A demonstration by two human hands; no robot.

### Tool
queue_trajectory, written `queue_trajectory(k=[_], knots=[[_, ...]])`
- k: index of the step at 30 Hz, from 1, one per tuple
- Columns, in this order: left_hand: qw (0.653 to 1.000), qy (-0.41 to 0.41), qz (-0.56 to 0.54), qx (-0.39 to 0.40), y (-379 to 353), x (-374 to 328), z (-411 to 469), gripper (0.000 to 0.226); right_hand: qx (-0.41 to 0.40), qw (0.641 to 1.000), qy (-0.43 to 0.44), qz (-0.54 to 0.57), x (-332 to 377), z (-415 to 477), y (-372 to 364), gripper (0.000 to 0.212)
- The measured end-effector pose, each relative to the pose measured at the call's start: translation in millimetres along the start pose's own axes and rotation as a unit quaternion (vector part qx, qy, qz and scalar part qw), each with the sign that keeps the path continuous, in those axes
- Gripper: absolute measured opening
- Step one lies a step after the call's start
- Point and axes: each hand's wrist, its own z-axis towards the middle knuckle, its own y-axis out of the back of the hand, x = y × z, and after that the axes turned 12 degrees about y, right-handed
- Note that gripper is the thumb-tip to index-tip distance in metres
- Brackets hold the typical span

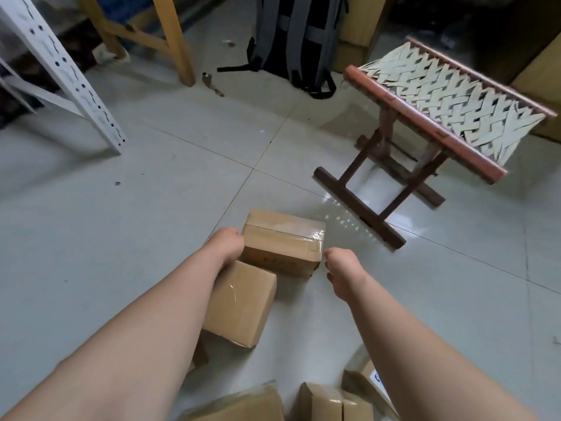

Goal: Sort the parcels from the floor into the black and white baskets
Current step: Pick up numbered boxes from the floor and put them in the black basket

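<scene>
Head camera, looking down at a grey tiled floor (121, 238): a taped cardboard parcel (283, 241) lies in the middle, and a second cardboard parcel (239, 302) lies just in front of it, partly under the left forearm. The left hand (226, 244) sits against the taped parcel's left end. Its fingers fold down out of sight, so I cannot tell whether they grip. The right hand (340, 268) hangs just beside that parcel's right end, seemingly apart from it, its fingers bent downward, loosely curled and holding nothing. More cardboard parcels (321, 402) crowd the bottom edge. Beyond stand a folding stool with a woven seat (449, 107), a dark backpack (297, 41), a white perforated rack post (69, 77) and wooden legs (173, 41).
</scene>
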Motion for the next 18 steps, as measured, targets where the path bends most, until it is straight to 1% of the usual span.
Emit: queue_trajectory(k=[3,5,7,8,9,12,15,18], knots=[[1.0,-0.007,-0.023,0.018,-5.2,4.4,9.3,0.027,0.006,1.0,0.003,0.025,-9.0,4.2,-5.4,0.023],[0.998,-0.011,-0.054,0.02,-4.1,3.7,9.3,0.027,0.018,0.998,0.023,0.047,-7.9,1.5,-5.8,0.029],[0.994,-0.018,-0.107,0.018,1.4,1.6,1.3,0.023,0.029,0.996,0.053,0.063,0.7,-5.0,-4.9,0.029],[0.99,-0.028,-0.136,0.012,5.6,0.9,-2.1,0.023,0.032,0.995,0.07,0.069,6.6,-8.5,-4.6,0.028],[0.986,-0.039,-0.16,0.003,11.0,0.3,-3.0,0.028,0.037,0.993,0.085,0.073,13.1,-11.5,-4.9,0.029],[0.973,-0.069,-0.218,-0.028,30.4,-0.3,-6.1,0.039,0.061,0.984,0.144,0.081,38.2,-22.4,-12.9,0.038],[0.956,-0.079,-0.277,-0.056,52.7,2.9,-14.4,0.043,0.096,0.973,0.199,0.07,65.7,-34.3,-27.3,0.039],[0.936,-0.083,-0.33,-0.09,77.3,13.1,-28.1,0.046,0.123,0.964,0.229,0.063,89.8,-48.8,-45.7,0.041]])
